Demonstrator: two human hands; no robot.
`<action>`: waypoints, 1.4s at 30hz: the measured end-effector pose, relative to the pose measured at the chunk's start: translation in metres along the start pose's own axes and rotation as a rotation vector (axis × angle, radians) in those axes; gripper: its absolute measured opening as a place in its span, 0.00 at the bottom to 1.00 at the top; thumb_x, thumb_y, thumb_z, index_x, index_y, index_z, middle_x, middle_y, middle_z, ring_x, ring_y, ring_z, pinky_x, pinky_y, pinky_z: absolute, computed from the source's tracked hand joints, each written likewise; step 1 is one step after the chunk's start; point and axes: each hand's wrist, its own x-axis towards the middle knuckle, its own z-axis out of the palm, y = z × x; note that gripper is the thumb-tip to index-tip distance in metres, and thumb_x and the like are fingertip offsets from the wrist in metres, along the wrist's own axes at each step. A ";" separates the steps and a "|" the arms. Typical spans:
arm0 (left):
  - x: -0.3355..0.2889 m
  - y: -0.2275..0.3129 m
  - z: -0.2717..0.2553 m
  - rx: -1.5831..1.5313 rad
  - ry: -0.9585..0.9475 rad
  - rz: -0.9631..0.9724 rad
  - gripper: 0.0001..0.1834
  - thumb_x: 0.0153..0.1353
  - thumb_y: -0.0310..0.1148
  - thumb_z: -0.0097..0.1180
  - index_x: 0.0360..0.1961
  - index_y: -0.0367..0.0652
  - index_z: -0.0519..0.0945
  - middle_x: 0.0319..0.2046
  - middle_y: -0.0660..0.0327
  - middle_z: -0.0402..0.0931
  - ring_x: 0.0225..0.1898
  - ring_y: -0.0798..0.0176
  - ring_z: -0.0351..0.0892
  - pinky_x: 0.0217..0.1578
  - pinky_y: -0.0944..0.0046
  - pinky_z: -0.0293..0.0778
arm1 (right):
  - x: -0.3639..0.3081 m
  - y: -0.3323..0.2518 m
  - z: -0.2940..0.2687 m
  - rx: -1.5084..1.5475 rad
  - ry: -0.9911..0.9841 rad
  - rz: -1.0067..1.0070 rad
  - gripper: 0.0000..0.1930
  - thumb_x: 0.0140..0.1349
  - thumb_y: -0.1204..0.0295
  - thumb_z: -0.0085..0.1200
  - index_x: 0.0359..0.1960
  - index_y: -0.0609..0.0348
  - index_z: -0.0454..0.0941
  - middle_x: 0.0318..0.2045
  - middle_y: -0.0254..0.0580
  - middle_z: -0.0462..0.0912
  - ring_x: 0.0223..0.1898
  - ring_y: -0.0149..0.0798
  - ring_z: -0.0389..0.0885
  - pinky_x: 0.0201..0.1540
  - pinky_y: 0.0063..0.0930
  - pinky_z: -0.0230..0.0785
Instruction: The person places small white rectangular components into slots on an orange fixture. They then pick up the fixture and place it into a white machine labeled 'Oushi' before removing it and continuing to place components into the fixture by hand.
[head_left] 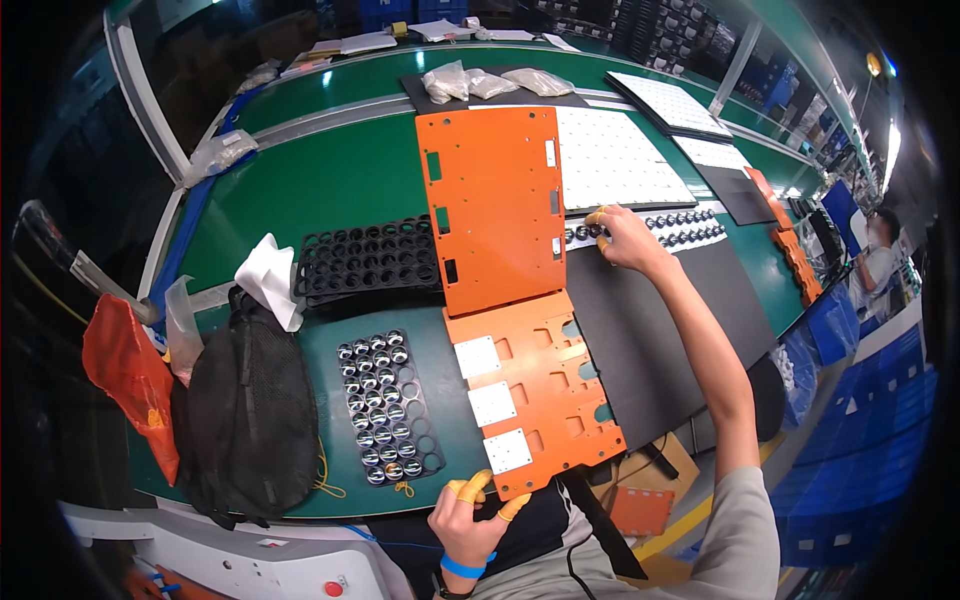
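My right hand (630, 242), with yellow finger cots on its fingertips, reaches to a white strip (655, 222) bearing rows of small black round parts (685, 218). Its thumb and forefinger close around one such black part (595, 230) at the strip's left end. My left hand (465, 525), also in yellow finger cots, is at the near edge of an orange hinged fixture (550, 400). Its thumb and forefinger stand apart with nothing seen between them. Three white square plates (492, 404) lie along the fixture's left side; its orange lid (495, 210) is raised.
A black tray (424, 440) of shiny round lenses lies left of the fixture. Behind it sits a black multi-hole tray (370, 262). A black bag (250, 410) occupies the left edge. White panels (620, 160) and plastic bags (490, 84) are farther back. Another person (880, 255) is far right.
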 end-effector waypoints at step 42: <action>0.042 0.050 -0.009 0.061 -0.084 -0.226 0.12 0.65 0.31 0.62 0.33 0.32 0.75 0.22 0.50 0.73 0.22 0.48 0.70 0.28 0.52 0.67 | -0.094 -0.288 -0.038 -0.068 -0.148 -0.206 0.11 0.46 0.65 0.65 0.23 0.62 0.81 0.21 0.46 0.82 0.25 0.45 0.85 0.27 0.35 0.73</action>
